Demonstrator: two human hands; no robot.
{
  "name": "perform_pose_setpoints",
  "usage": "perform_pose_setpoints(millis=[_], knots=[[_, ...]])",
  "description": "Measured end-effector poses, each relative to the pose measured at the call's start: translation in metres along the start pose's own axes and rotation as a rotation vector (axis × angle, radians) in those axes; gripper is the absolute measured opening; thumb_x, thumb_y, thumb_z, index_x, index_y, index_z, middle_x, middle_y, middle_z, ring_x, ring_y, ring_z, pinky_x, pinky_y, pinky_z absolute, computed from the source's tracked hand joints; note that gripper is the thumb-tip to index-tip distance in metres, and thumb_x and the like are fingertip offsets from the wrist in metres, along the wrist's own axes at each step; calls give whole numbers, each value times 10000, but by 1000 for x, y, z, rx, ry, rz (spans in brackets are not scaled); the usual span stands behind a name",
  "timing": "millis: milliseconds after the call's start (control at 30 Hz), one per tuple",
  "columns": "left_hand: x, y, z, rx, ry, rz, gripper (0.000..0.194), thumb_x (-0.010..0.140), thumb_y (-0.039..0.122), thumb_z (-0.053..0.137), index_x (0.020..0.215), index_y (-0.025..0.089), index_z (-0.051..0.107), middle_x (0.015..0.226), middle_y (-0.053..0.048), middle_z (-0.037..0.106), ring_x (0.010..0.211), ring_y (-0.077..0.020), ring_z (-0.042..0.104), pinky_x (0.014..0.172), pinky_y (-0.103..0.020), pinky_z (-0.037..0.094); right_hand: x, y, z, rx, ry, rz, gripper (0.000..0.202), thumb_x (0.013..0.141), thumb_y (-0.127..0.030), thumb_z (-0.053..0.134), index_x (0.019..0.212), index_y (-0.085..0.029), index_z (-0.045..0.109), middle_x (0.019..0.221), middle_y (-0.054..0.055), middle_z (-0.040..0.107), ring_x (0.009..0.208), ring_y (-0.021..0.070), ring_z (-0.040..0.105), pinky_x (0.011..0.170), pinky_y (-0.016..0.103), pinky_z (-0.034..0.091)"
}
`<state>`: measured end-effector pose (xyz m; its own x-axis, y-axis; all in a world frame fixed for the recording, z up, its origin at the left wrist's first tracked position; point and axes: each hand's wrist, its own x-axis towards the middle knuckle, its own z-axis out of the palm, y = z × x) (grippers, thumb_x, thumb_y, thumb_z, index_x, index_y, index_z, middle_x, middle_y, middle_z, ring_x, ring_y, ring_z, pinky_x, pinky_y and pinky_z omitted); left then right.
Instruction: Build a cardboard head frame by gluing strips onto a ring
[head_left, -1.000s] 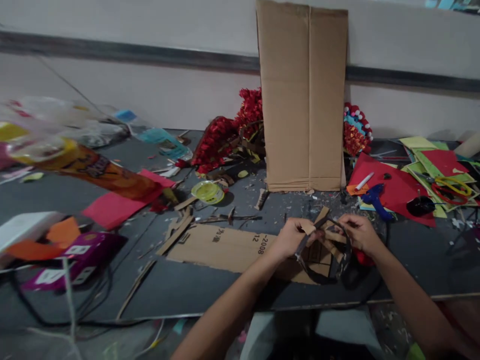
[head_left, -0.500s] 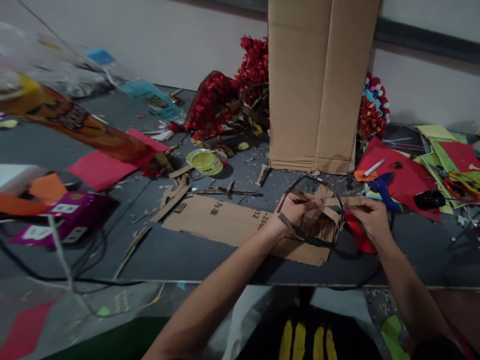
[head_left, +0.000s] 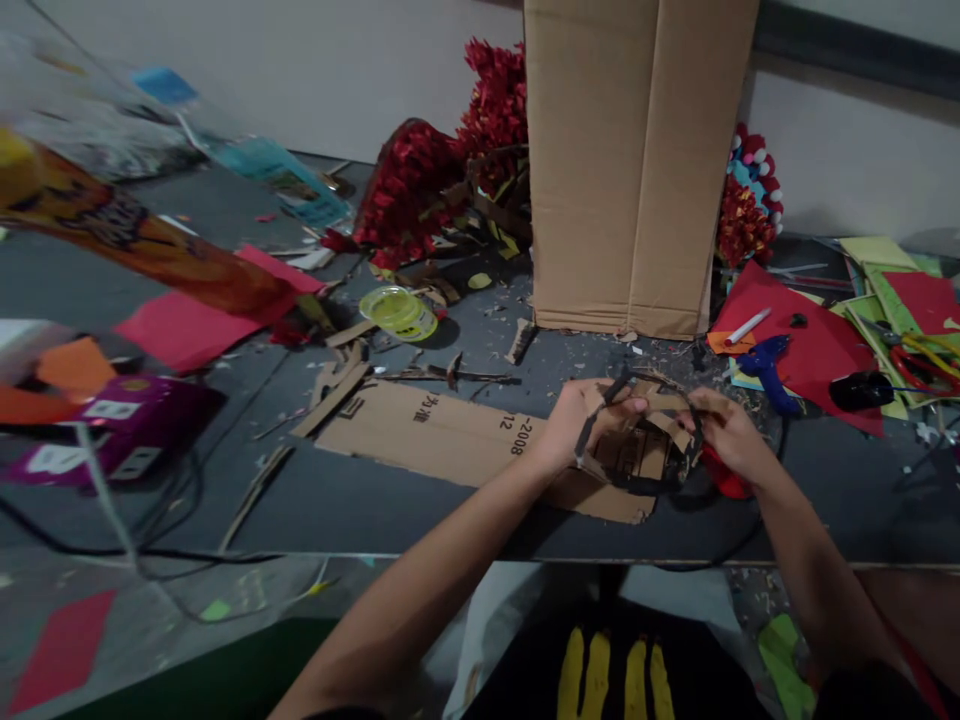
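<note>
My left hand (head_left: 574, 425) is closed on the left side of a ring-shaped frame of dark cardboard strips (head_left: 639, 486). On its right side, my right hand (head_left: 731, 432) pinches the same frame. A bare brown cardboard strip (head_left: 664, 402) runs across the inside of the ring between my fingers. Beneath the frame lies a long flat piece of printed cardboard (head_left: 427, 430), partly covered by my left hand and forearm. Something red (head_left: 726, 480) shows on the table under my right hand; its kind is hidden.
A tall cardboard panel (head_left: 622, 170) stands at the back, with red tinsel-like decorations (head_left: 412, 190) beside it. A tub of yellow stuff (head_left: 397, 313), a blue glue gun (head_left: 772, 370), scissors (head_left: 926, 365), a purple box (head_left: 127, 430) and a bottle (head_left: 285, 180) lie around.
The frame has turned and tilted in my hands, so its ring shows at another angle. My hands keep hold of it, and the camera view has shifted slightly.
</note>
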<state>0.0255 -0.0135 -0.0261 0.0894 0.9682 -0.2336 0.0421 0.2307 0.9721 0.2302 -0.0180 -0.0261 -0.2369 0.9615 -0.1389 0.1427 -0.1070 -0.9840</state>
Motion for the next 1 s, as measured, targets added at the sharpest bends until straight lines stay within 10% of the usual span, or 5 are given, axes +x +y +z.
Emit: perform_pose_setpoints(millis=[500, 733, 1000], knots=[[-4, 3, 2, -18, 90, 115, 252, 583, 350, 767, 623, 142, 631, 581, 27, 571, 555, -86, 456, 548, -194, 379, -4, 2, 1, -19, 198, -44, 432, 800, -626, 528, 900, -240, 694, 783, 19, 690, 743, 180, 620, 664, 284, 478], [0, -4, 1, 104, 133, 231, 245, 635, 375, 729, 618, 154, 626, 598, 15, 581, 592, -105, 486, 587, -209, 387, -4, 3, 6, -126, 191, -81, 329, 710, -468, 704, 927, -221, 697, 852, 23, 715, 755, 169, 638, 703, 280, 484], [-4, -9, -3, 410, 190, 818, 96, 799, 213, 643, 721, 159, 629, 674, -27, 660, 599, -102, 574, 593, -205, 452, -4, -1, 3, -446, 332, -417, 162, 783, -225, 606, 885, -238, 731, 859, 18, 738, 788, 179, 670, 719, 308, 518]])
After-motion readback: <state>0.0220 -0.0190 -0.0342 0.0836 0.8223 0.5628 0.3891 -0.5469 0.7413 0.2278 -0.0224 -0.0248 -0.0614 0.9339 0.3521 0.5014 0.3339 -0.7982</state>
